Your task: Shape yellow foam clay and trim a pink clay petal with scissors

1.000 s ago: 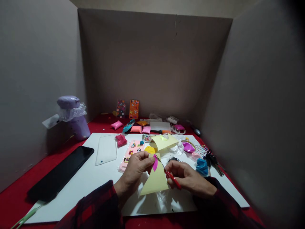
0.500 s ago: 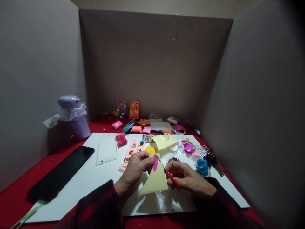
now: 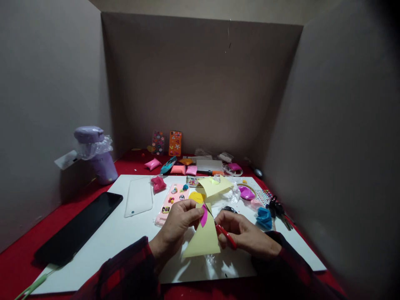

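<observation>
My left hand [image 3: 176, 225] is closed, thumb and fingers pinching the top of a pale yellow piece of paper [image 3: 203, 242]. On that paper, beside my thumb, shows a bright magenta leaf-shaped piece [image 3: 204, 217]; its material I cannot make out. Red-handled scissors [image 3: 227, 237] are in my right hand [image 3: 246, 235], their blades pointing up and left at the paper near the magenta piece. A second yellow paper [image 3: 215, 186] lies just beyond my hands, with a yellow round piece [image 3: 196, 197] beside it. Left of them rests a pink decorated phone case [image 3: 171, 199].
A white board [image 3: 106, 233] lies on a red cloth. A black phone [image 3: 79, 227] and a purple bottle [image 3: 104, 162] stand to the left. A clear case [image 3: 139, 198], blue clay packet [image 3: 264, 218], keys [image 3: 286, 221] and small packets surround the work.
The scissor blades have shifted slightly against the paper by the magenta piece, more of which now shows. Both hands keep their holds; the whole view has moved a little.
</observation>
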### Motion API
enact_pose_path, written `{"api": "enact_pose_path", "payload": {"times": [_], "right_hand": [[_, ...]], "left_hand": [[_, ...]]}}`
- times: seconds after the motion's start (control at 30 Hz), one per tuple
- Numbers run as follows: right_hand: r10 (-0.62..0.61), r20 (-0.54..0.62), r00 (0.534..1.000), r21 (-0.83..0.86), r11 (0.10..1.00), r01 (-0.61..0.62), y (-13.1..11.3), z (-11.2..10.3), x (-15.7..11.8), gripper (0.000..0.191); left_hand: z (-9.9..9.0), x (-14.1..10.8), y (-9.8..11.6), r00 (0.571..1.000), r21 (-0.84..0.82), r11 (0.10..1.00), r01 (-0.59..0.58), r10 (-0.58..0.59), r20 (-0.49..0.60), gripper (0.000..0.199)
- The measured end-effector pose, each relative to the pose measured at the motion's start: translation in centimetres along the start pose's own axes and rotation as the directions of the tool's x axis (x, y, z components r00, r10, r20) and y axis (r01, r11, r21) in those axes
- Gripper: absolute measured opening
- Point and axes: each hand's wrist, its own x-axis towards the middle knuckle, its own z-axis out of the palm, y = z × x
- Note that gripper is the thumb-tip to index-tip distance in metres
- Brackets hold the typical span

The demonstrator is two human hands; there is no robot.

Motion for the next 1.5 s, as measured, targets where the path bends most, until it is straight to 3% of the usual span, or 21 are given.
{"api": "enact_pose_path", "payload": {"times": [1.5], "right_hand": [[-0.01, -0.028, 1.0, 0.041, 0.999, 0.011, 0.21, 0.54, 0.25, 0.039]], "left_hand": [[-0.08, -0.03, 0.03, 0.999, 0.019, 0.999, -0.039, 0.038, 0.02, 0.019]]}}
